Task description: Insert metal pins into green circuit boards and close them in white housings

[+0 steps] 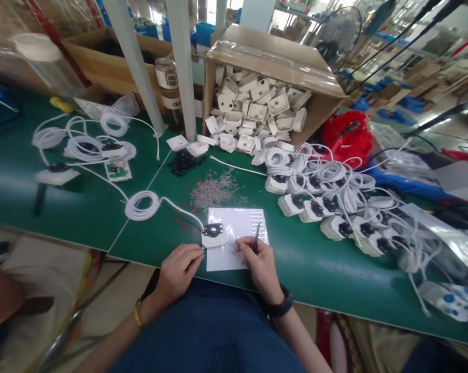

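A white plastic housing [214,239] with a black round part on its upper face lies on a white sheet [222,261]. A white cable runs from it to a coil [142,205] at the left. My left hand [180,270] rests at the housing's lower left corner, fingers pressed together; what the fingertips pinch, if anything, is too small to tell. Over the right half of the sheet, my right hand [261,264] is closed around dark tweezers [256,237], which point away from me. Thumb and forefinger meet beside them. Small white pieces [256,217] sit in rows at the sheet's upper right.
Behind the sheet lie a pile of small screws [214,189] and black parts [184,162]. A cardboard box [272,62] spills white housings. Cabled housings [315,207] crowd the right; more cables [82,145] lie left. A grey post [181,67] rises at the back.
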A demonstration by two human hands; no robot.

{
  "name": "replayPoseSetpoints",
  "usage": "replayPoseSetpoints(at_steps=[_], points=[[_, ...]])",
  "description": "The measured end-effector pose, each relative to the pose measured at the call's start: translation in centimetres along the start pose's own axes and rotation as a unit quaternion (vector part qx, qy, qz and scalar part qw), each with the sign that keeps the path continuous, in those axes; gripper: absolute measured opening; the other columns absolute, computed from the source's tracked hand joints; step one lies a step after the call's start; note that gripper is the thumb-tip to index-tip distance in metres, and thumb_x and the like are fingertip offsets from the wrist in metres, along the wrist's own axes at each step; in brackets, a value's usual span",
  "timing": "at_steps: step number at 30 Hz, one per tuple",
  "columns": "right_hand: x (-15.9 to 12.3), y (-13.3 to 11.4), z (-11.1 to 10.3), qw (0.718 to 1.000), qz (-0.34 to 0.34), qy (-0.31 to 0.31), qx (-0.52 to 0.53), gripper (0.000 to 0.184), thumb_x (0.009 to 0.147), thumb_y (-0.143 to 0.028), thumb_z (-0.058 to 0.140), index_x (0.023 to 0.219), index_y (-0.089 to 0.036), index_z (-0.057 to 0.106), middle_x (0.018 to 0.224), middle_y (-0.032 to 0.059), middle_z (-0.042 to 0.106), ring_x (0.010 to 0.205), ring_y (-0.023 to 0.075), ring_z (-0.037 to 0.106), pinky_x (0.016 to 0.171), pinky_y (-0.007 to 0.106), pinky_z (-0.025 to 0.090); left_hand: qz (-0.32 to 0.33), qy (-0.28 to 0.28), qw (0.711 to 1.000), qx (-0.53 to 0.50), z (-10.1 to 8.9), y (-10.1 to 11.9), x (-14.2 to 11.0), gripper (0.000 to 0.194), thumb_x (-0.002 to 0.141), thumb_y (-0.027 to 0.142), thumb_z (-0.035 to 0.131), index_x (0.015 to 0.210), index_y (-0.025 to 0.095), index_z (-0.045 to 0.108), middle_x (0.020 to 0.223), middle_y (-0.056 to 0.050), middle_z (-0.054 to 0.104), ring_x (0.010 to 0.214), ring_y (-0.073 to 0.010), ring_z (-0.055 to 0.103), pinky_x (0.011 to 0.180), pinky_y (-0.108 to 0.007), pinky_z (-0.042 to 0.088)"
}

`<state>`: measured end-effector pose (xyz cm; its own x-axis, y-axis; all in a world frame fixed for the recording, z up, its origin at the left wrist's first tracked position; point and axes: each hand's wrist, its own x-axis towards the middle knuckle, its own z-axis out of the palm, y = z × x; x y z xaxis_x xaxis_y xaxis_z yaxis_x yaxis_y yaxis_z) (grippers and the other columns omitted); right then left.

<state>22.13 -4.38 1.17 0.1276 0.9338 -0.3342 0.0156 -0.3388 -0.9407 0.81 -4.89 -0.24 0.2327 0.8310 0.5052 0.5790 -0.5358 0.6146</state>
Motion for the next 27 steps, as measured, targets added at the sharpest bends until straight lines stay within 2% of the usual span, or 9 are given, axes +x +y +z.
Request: replayPoseSetpoints(at_steps=[4, 8, 11, 14, 16, 19, 23, 27], points=[[0.4, -0.1, 0.5, 0.999, -0.032, 0.006, -0.011, 0.032, 0.079, -0.039, 0.061, 0.097, -0.013, 0.062, 0.069, 0.0031, 0.066, 0.047, 0.0078, 0.039, 0.044, 0.020, 0.032, -0.013, -0.004, 1.000, 0.014, 0.3, -0.2, 0.5, 0.013, 0.088, 0.017, 0.054, 0.084, 0.016, 0.066, 0.083, -0.005, 0.070, 0.078, -0.0142, 0.066, 0.073, -0.025, 0.054], [0.8, 0.6, 0.9, 0.998, -0.039, 0.047, -0.013, 0.026, 0.077, -0.039, 0.062, 0.088, -0.015, 0.062, 0.062, -0.0007, 0.060, 0.046, 0.0084, 0.040, 0.043, 0.020, 0.031, -0.002, 0.019, 1.000, 0.010, 0.2, -0.1, 0.9, 0.010, 0.087, 0.015, 0.056, 0.086, 0.017, 0.066, 0.081, -0.004, 0.070, 0.076, -0.0136, 0.066, 0.073, -0.024, 0.053], [0.6, 0.9, 1.4, 0.997, -0.040, 0.053, -0.032, 0.024, 0.077, -0.037, 0.062, 0.085, -0.015, 0.063, 0.055, -0.0043, 0.051, 0.046, 0.0086, 0.038, 0.044, 0.021, 0.031, -0.004, 0.002, 1.000, -0.001, 0.4, -0.2, 0.8, 0.012, 0.088, 0.018, 0.054, 0.084, 0.017, 0.066, 0.081, -0.005, 0.070, 0.076, -0.0137, 0.066, 0.072, -0.024, 0.053], [0.3, 0.6, 2.0, 0.991, -0.079, 0.056, -0.094, 0.017, 0.078, -0.031, 0.060, 0.083, -0.015, 0.062, 0.057, -0.0039, 0.049, 0.051, 0.0095, 0.039, 0.049, 0.022, 0.034, -0.028, -0.013, 0.999, -0.017, 0.5, -0.4, 0.7, 0.013, 0.088, 0.020, 0.054, 0.083, 0.017, 0.066, 0.082, -0.005, 0.070, 0.077, -0.0145, 0.065, 0.072, -0.025, 0.053], [0.2, 0.2, 2.3, 0.980, -0.119, 0.054, -0.149, 0.011, 0.079, -0.025, 0.056, 0.081, -0.016, 0.061, 0.060, -0.0033, 0.049, 0.051, 0.0100, 0.040, 0.051, 0.023, 0.035, -0.056, -0.022, 0.998, -0.036, 0.6, -0.4, 0.8, 0.012, 0.087, 0.021, 0.056, 0.082, 0.017, 0.066, 0.081, -0.005, 0.069, 0.077, -0.0149, 0.065, 0.072, -0.025, 0.052], [0.1, 0.0, 2.5, 0.951, -0.193, 0.046, -0.237, 0.008, 0.079, -0.018, 0.050, 0.078, -0.017, 0.058, 0.065, -0.0006, 0.054, 0.055, 0.0117, 0.046, 0.054, 0.024, 0.038, -0.137, -0.039, 0.986, -0.081, 0.4, -0.1, 1.3, 0.012, 0.084, 0.023, 0.059, 0.075, 0.016, 0.064, 0.076, -0.004, 0.066, 0.069, -0.0139, 0.062, 0.065, -0.024, 0.050], [0.4, 0.7, 2.4, 0.907, -0.272, 0.018, -0.322, 0.014, 0.079, -0.010, 0.044, 0.082, -0.019, 0.054, 0.075, 0.0032, 0.058, 0.069, 0.0161, 0.056, 0.064, 0.026, 0.044, -0.247, -0.069, 0.954, -0.158, 0.3, 0.0, 2.0, 0.015, 0.079, 0.023, 0.063, 0.067, 0.016, 0.060, 0.068, -0.001, 0.061, 0.063, -0.0135, 0.057, 0.059, -0.023, 0.046], [0.7, 1.0, 1.9, 0.884, -0.307, -0.015, -0.353, 0.016, 0.081, -0.009, 0.042, 0.082, -0.020, 0.053, 0.078, 0.0049, 0.060, 0.072, 0.0181, 0.060, 0.065, 0.028, 0.048, -0.321, -0.077, 0.922, -0.204, 0.5, -0.2, 2.2, 0.009, 0.074, 0.019, 0.063, 0.067, 0.016, 0.058, 0.066, 0.000, 0.057, 0.062, -0.0133, 0.054, 0.058, -0.023, 0.044]])
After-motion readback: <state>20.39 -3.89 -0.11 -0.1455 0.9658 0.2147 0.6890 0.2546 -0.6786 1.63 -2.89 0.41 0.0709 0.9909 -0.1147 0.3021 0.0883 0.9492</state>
